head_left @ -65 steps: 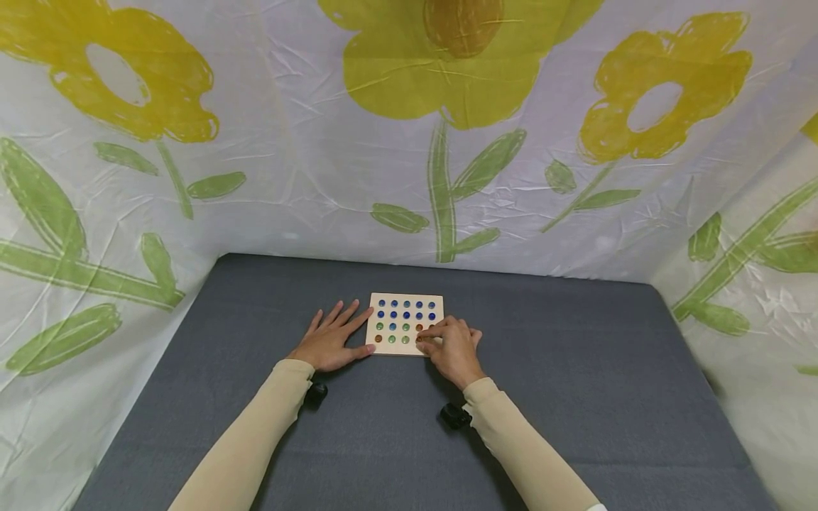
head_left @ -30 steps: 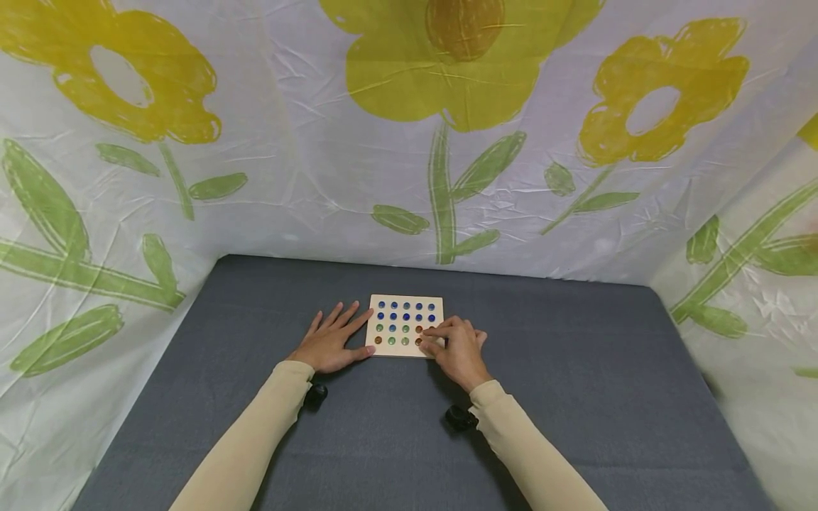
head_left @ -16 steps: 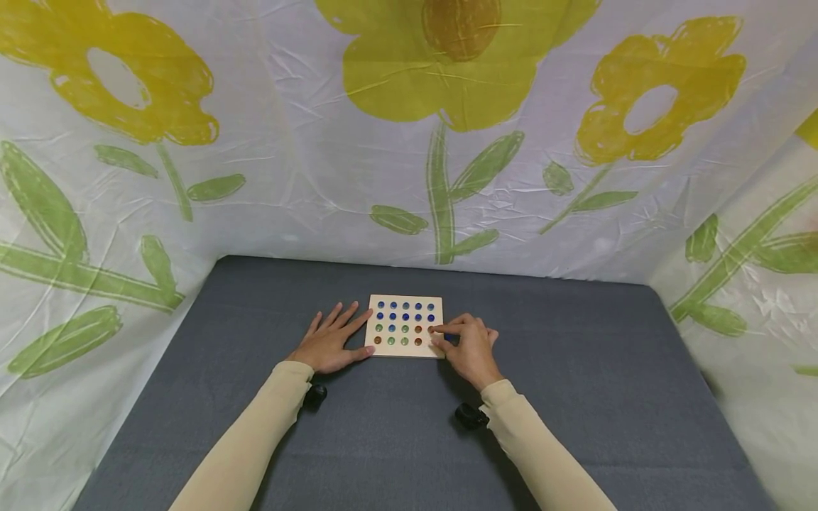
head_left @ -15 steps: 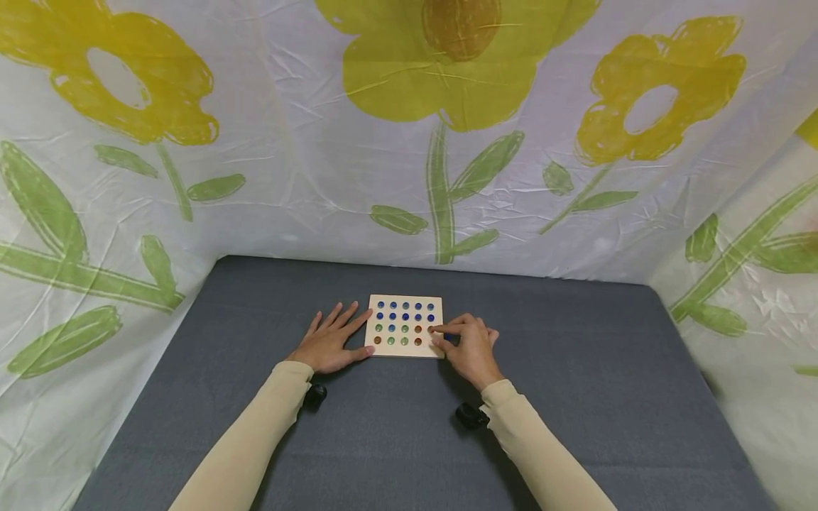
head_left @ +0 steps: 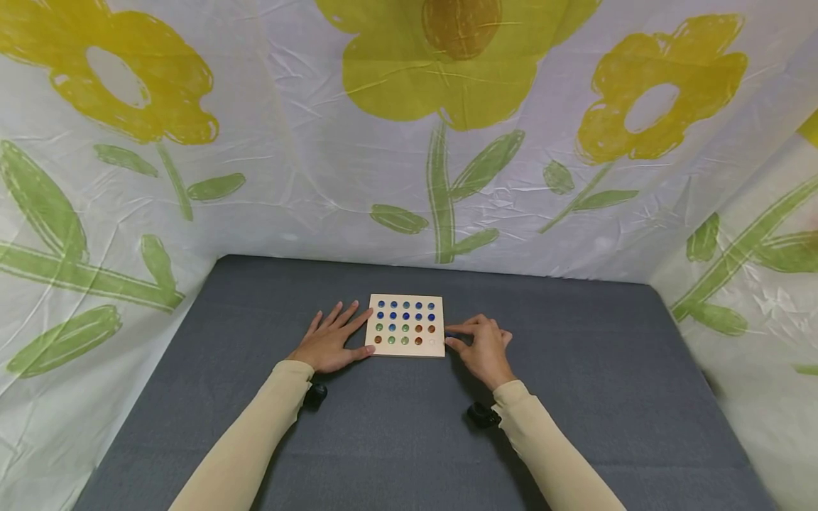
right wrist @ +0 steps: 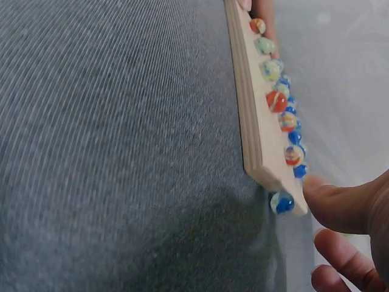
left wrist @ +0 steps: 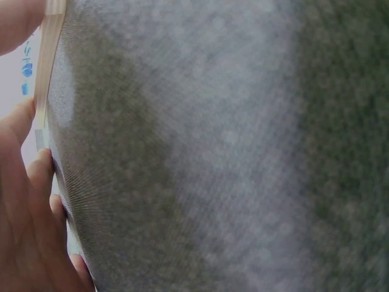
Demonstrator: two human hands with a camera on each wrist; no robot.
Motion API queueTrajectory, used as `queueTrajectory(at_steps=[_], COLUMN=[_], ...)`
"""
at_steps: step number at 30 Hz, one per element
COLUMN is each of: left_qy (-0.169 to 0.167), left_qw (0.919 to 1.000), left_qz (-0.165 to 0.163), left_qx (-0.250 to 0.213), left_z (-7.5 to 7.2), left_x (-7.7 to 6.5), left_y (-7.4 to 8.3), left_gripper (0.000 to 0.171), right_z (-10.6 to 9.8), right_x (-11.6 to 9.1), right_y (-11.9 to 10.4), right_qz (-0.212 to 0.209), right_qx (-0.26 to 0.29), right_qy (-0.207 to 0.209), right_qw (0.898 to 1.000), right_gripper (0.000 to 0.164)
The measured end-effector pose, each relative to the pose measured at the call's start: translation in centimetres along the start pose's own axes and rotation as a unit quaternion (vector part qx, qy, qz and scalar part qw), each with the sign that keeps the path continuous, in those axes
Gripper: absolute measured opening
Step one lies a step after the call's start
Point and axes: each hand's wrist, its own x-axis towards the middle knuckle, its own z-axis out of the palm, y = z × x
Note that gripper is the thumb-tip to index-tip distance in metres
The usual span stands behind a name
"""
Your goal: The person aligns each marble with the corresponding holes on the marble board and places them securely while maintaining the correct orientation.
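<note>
Marbles in blue, green and orange-brown sit in rows of hollows on a pale wooden board (head_left: 437, 351); its near right hollow (head_left: 432, 341) is bare. My left hand (head_left: 327, 346) lies with fingers spread, index fingertip and thumb tip at the board's left edge. Beside the right edge, my right hand (head_left: 484, 349) has index finger and thumb bent and a little apart. A blue marble (right wrist: 282, 202) shows off the board at its right corner in the right wrist view, close to a fingertip (right wrist: 319, 193) but with a small gap between.
A dark grey cloth covers the table (head_left: 396, 440). White sheeting (head_left: 307, 191) printed with yellow flowers hangs behind and at the sides. A black wrist camera (head_left: 315, 396) is worn at the left cuff, and another (head_left: 482, 415) at the right.
My right hand has shifted right, from over the board's near right marbles to beyond its right edge, uncovering the orange-brown marbles and the bare hollow. My left hand stays in place.
</note>
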Motion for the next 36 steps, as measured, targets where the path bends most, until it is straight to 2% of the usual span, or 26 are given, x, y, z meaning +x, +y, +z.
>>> queueTrajectory(at_steps=[22,36], left_qy=[-0.002,0.002], left_qw=[1.0,1.0], left_qz=[-0.001,0.0], left_qx=[-0.005,-0.008], left_z=[-0.1,-0.1], left_x=[-0.1,-0.1], left_y=[0.2,0.2], left_gripper=[0.084,0.084], right_z=[0.4,1.0], right_x=[0.3,0.6], right_y=[0.9,1.0], right_qz=[0.019,0.021], right_qx=[-0.005,-0.015], right_qy=[-0.028,-0.025], right_qw=[0.999,0.999], right_gripper=[0.021,0.02])
